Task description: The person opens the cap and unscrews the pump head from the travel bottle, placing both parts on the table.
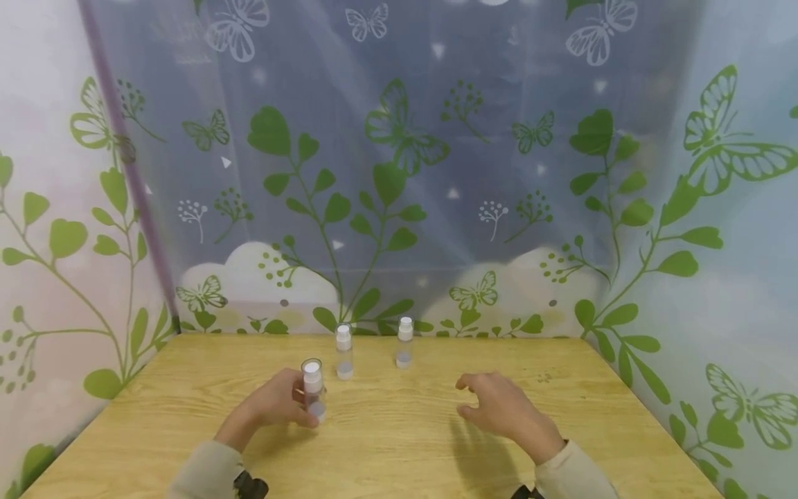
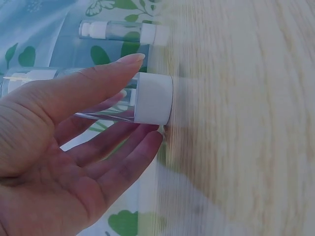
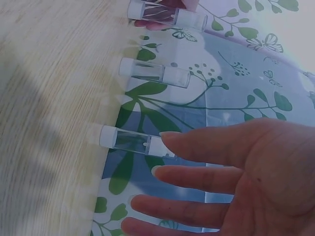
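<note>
My left hand (image 1: 274, 403) holds a small clear pump bottle (image 1: 314, 388) with a white top and a white base. In the left wrist view the thumb lies along the near side of this bottle, with the fingers curved behind it; the white base (image 2: 153, 99) is right at the tabletop. Two similar bottles stand upright farther back, one left of centre (image 1: 344, 353) and the other to its right (image 1: 404, 344). Over the right part of the table hovers my right hand (image 1: 503, 410), fingers loosely spread and nothing in them.
All of this is on a wooden table (image 1: 386, 443) with a yellowish grain. Curtains printed with green leaves and butterflies hang behind it (image 1: 399, 229) and along both sides. A shadow falls on the wood below the right hand.
</note>
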{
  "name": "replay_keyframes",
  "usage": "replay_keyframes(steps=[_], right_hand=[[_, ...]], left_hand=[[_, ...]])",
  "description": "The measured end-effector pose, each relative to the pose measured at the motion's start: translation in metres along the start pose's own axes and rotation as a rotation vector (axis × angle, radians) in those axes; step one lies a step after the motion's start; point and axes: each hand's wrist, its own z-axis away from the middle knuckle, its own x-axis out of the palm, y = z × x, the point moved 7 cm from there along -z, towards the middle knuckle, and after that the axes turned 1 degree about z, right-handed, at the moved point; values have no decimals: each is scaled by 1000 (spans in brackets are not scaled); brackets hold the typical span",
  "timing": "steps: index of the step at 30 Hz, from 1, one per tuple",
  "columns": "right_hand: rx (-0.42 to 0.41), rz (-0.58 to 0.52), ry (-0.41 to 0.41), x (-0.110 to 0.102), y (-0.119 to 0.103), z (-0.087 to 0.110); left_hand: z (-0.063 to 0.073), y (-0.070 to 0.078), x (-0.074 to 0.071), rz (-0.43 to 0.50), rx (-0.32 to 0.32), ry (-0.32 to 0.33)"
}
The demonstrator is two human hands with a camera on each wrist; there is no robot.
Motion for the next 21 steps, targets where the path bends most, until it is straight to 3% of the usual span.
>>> replay_keyframes(steps=[11, 21], right_hand=[[-28, -30, -4, 4, 0, 1], [16, -46, -5, -2, 6, 2]], left_hand=[[2, -4, 2, 6, -1, -3], [-4, 2, 3, -8, 61, -14]])
